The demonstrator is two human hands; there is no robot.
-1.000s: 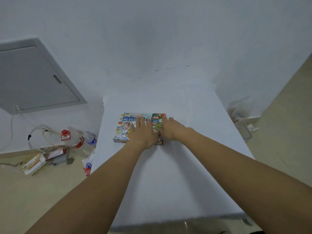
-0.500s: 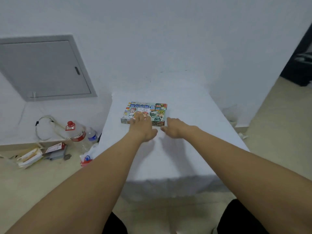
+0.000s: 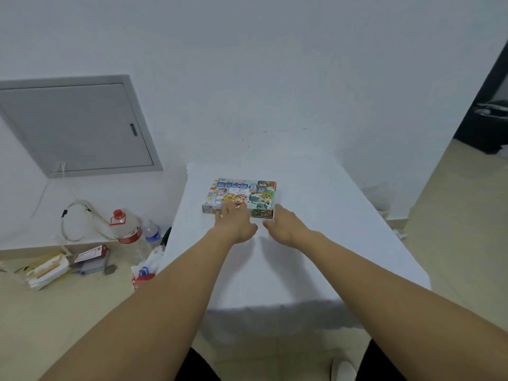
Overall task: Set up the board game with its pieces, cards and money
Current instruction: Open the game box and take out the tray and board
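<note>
both hands reach forward at the centre of the frame. left hand (image 3: 233,224): fingers straight and spread, tips lying on the near edge of the game box (image 3: 242,195), holding nothing. right hand (image 3: 284,224): fingers relaxed and loosely extended, at the box's near right corner; whether it touches the box cannot be told.

game box: flat, rectangular, lid on, colourful cartoon print facing up. lies on the white table (image 3: 316,243), toward the far left part of the top, slightly above frame centre. long axis runs left to right across the frame, tilted a little so the right end sits lower; printed title reads upright from the wearer's side, along the far edge.

floor, lower left of frame: large clear bottle with red cap (image 3: 127,232), smaller bottle (image 3: 152,232) beside it, flat white packages (image 3: 48,270), red-and-white bag (image 3: 143,276) against the table's side. grey wall hatch (image 3: 77,125), upper left. dark doorway (image 3: 486,105), right edge.
</note>
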